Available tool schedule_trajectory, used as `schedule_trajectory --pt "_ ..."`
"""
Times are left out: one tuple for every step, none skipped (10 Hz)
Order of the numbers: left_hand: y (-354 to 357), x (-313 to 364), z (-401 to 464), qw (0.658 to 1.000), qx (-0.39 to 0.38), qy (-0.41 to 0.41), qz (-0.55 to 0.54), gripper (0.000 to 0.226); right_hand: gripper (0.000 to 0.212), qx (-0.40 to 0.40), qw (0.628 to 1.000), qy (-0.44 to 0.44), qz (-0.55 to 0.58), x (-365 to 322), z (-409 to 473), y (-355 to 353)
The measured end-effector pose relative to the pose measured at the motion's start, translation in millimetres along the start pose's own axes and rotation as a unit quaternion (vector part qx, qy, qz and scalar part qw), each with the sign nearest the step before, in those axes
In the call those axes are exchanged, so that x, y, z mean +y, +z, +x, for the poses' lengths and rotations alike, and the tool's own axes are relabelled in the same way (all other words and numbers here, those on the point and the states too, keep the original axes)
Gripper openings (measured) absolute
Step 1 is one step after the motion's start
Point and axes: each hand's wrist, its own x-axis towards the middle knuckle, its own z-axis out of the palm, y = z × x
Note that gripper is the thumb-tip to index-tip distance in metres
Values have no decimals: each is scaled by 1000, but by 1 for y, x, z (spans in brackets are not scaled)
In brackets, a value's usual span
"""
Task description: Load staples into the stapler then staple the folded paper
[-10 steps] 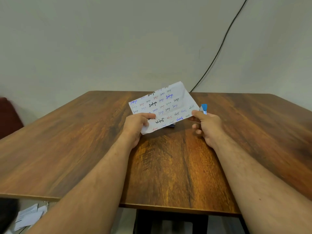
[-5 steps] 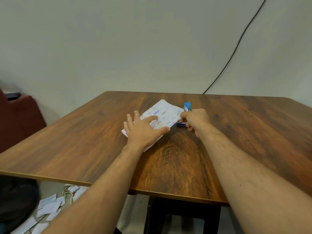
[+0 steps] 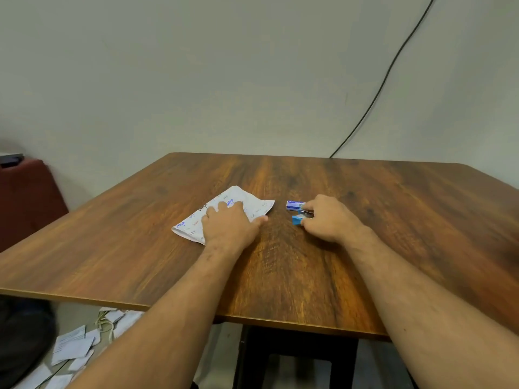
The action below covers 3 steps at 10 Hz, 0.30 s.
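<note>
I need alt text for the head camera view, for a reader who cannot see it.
On a brown wooden table, the left hand presses flat on a folded white paper with handwriting, while the right hand grips a small blue stapler beside a small blue-and-white staple box.

A single head-worn wide-angle view is given, taken from above the near edge of the tabletop (image 3: 280, 276) and directed forward and downward. Both forearms are seen entering from the bottom of the frame, close to the lens. The far wall (image 3: 224, 80) is taken in above, and a strip of floor (image 3: 84, 346) is caught below the near edge.
</note>
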Motion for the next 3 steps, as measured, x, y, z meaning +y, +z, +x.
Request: schedule_trajectory --pt "2 6 5 997 22 74 6 71 27 -25 999 -23 -25 3 -2 1" --pt "6 19 12 994 15 107 6 71 36 -44 998 -28 -26 8 0 -1" --pt "5 30 38 992 20 124 -22 70 45 -16 999 -45 17 18 14 -1"
